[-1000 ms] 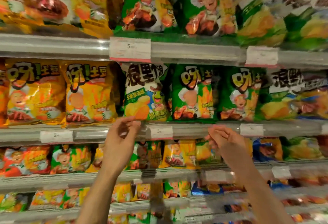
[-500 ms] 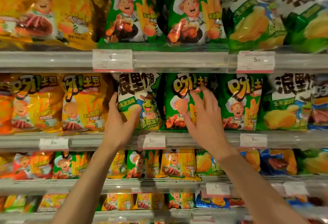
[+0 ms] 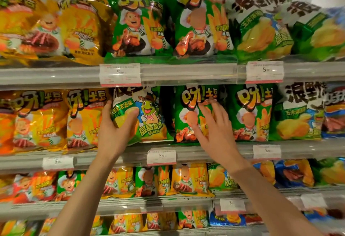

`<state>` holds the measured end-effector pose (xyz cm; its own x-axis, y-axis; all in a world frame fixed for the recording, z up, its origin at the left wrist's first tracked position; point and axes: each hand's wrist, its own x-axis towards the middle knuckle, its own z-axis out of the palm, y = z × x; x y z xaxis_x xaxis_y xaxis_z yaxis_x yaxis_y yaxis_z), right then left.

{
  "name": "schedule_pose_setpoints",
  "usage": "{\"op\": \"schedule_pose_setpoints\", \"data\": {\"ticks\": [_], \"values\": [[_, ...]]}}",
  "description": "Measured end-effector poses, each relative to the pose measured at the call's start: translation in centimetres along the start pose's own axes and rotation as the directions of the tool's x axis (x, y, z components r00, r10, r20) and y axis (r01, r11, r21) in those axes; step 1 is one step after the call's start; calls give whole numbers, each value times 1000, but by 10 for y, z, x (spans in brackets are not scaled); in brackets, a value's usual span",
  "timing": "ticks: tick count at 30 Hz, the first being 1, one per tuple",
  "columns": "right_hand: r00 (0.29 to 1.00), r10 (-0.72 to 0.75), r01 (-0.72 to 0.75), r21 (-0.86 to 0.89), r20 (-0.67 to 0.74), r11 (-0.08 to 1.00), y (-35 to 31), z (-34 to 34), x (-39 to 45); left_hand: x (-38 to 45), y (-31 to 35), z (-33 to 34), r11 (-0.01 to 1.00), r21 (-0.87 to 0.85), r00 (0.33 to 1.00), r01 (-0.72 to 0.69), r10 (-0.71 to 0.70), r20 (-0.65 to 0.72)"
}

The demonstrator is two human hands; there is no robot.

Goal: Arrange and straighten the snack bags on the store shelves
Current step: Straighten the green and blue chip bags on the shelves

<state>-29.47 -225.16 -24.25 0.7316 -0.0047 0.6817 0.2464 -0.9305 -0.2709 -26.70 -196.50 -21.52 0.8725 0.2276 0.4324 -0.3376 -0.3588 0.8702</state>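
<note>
A white-and-green frog-mascot bag [image 3: 149,116] stands on the second shelf, between yellow bags and green bags. My left hand [image 3: 115,131] grips its left edge, thumb across the front and fingers behind. To its right stands a green chef bag [image 3: 188,123]. My right hand [image 3: 212,123] lies flat against that bag's front with fingers spread. Another green chef bag [image 3: 250,112] stands right of it.
Yellow bags [image 3: 46,120] fill the second shelf's left side; a white-and-green chip bag [image 3: 296,112] is at the right. The shelf rail [image 3: 205,153] carries price tags [image 3: 161,156]. Large bags crowd the top shelf [image 3: 168,22]; smaller bags fill the lower shelves [image 3: 153,179].
Both hands rose from the shelf rail to the second-shelf bags. My left hand closed on the frog-mascot bag and my right hand pressed onto the green chef bag. The view tilted upward.
</note>
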Motion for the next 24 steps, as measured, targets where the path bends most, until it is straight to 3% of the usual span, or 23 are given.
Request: {"op": "schedule_pose_setpoints", "data": {"ticks": [9, 13, 18, 24], "values": [[999, 35, -31, 205, -12, 978, 4, -19, 5, -74, 14, 1, 972, -227, 997, 55, -40, 72], [994, 74, -39, 392, -76, 919, -11, -43, -5, -96, 26, 18, 958, -274, 993, 79, -51, 111], [945, 94, -277, 612, 314, 741, -32, -60, -20, -109, 43, 45, 963, -258, 985, 80, -37, 170], [910, 243, -412, 659, 336, 629, -6, -73, -24, -112, 55, 61, 961, -264, 952, 87, -3, 306]]}}
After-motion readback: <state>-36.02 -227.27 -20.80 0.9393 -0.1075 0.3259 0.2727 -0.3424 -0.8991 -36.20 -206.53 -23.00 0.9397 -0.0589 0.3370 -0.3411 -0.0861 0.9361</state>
